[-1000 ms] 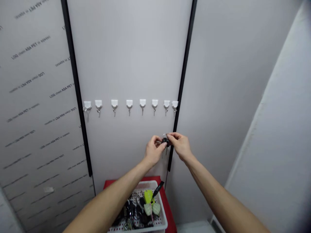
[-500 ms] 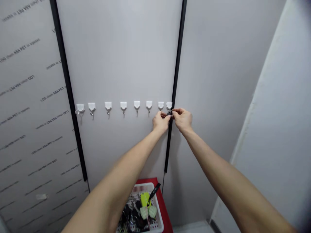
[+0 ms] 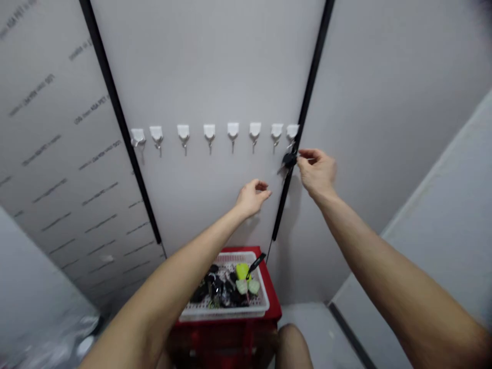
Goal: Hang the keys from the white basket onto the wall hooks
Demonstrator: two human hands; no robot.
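A small bunch of keys with a black head or fob hangs at the rightmost white wall hook, over the dark strip. My right hand is just right of the bunch, thumb and index finger apart, their tips close to its edge; whether they still touch it is unclear. Lower and to the left, my left hand is in front of the wall panel, fingers loosely curled and apart, holding nothing. More white hooks run leftward in a row. On the leftmost hook hangs a small clear or silvery item.
Below my arms a white plastic basket stands on a red surface. It contains several dark key-like items, a yellow-green piece, pale green pieces and a black strap. Dark vertical strips edge the panel.
My left hand has come away from the keys, moving down and left. The keys now hang visibly below the hook, and my right hand has drawn slightly right. The view has tilted downward.
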